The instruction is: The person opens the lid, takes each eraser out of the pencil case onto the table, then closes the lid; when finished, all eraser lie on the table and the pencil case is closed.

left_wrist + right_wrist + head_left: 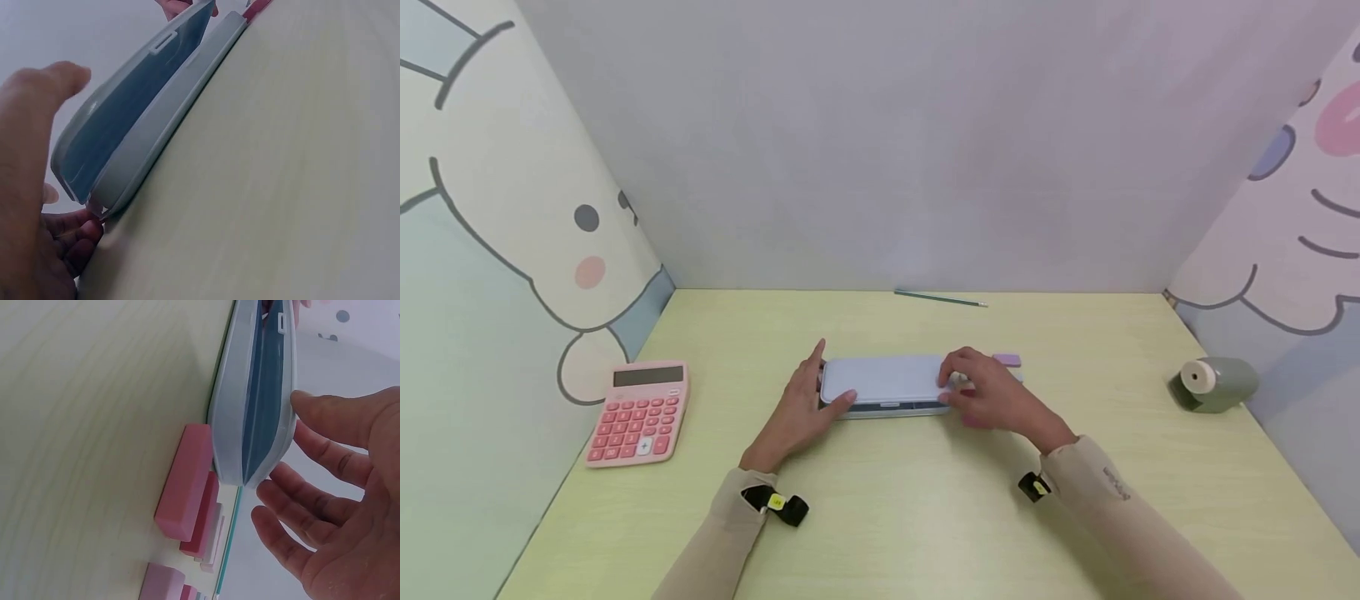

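A pale blue-grey pencil case lies lengthwise on the table, its hinged lid partly raised along the front. Blue lining shows inside the lid in both wrist views. My left hand rests at the case's left end, long fingers extended along its side and thumb over the lid's front corner. With thumb and bent fingers, my right hand holds the lid's right end by its edge. Pink eraser-like blocks lie beside the case's right end, partly hidden under my right hand in the head view.
A pink calculator lies at the left. Toward the back wall is a green pencil. On the far right stands a grey-green pencil sharpener. A small purple block sits just past my right hand.
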`<move>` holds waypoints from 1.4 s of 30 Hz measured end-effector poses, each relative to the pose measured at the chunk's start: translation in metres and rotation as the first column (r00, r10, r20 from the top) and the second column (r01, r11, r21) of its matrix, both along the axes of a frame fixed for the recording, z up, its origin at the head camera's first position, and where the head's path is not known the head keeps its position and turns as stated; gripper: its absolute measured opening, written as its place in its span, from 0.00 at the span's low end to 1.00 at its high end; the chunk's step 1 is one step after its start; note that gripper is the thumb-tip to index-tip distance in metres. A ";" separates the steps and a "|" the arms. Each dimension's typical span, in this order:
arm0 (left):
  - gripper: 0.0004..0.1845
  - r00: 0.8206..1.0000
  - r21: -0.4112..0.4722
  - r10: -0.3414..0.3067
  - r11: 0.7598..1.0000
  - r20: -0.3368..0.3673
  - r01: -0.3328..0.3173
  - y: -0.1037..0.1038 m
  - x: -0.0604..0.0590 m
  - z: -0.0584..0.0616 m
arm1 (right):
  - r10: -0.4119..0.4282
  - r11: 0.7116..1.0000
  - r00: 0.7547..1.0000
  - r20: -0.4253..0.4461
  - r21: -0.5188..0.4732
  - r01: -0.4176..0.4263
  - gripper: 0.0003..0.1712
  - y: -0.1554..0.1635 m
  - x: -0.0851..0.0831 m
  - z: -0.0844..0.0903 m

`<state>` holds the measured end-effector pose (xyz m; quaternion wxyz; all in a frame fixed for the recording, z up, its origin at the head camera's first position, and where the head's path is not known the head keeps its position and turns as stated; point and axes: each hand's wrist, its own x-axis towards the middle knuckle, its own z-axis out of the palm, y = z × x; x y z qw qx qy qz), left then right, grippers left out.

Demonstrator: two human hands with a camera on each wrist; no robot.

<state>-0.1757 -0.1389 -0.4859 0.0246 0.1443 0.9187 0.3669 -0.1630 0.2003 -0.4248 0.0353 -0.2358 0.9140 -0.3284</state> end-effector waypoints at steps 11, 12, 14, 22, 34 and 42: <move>0.59 1.000 -0.010 0.010 1.000 -0.013 -0.010 0.001 -0.002 -0.004 | -0.005 0.995 0.999 -0.054 0.101 0.011 0.08 -0.003 0.001 -0.008; 0.59 1.000 -0.009 0.010 1.000 -0.011 -0.010 0.001 -0.002 -0.003 | -0.005 0.995 0.998 -0.058 0.100 0.011 0.09 -0.003 0.002 -0.008; 0.59 1.000 -0.011 0.009 1.000 -0.010 -0.009 0.002 -0.001 -0.003 | -0.007 0.995 0.998 -0.064 0.100 0.014 0.09 -0.004 0.002 -0.009; 0.58 1.000 -0.012 -0.007 1.000 0.016 0.007 0.002 -0.002 -0.002 | -0.036 0.994 0.997 -0.071 0.099 0.043 0.10 -0.006 0.003 -0.012; 0.58 0.999 -0.027 -0.010 1.000 0.043 0.012 0.000 0.002 0.002 | -0.055 0.995 0.997 -0.046 0.081 0.059 0.12 -0.010 0.005 -0.019; 0.59 0.999 -0.032 0.005 0.999 0.053 -0.003 -0.002 0.003 0.001 | -0.042 0.996 0.997 -0.059 0.078 0.046 0.13 -0.010 0.008 -0.022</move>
